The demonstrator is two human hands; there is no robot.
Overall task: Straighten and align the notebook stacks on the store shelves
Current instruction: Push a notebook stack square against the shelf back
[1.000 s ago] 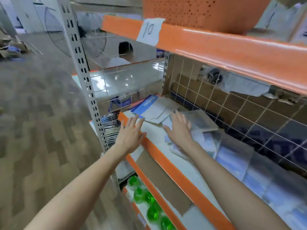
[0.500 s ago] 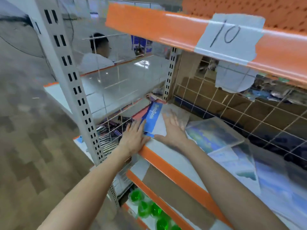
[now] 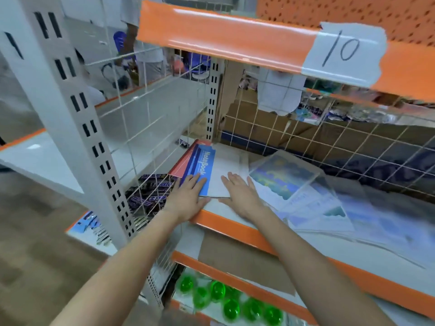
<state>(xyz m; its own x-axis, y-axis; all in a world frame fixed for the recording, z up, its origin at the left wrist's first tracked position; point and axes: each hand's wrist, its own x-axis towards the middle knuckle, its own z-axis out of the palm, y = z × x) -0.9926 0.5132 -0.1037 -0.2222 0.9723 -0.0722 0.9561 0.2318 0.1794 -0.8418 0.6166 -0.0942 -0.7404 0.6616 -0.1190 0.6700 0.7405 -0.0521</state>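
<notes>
Flat under both palms, the notebook stack (image 3: 213,171) lies at the shelf's (image 3: 237,225) left end, its top cover glossy white card with a blue "NoteBook" strip over a red edge. Left hand (image 3: 188,198) presses the blue strip, right hand (image 3: 242,195) the white card, fingers straight and together, gripping nothing. Just right of the right hand, slick plastic-wrapped notebooks (image 3: 303,194) sprawl crookedly.

My only view is the head camera, looking forward and steeply down from close above the white shelf board with the orange front lip (image 3: 237,225). Wide-angle bending curves the orange beam overhead (image 3: 223,41). No second view overlaps.
</notes>
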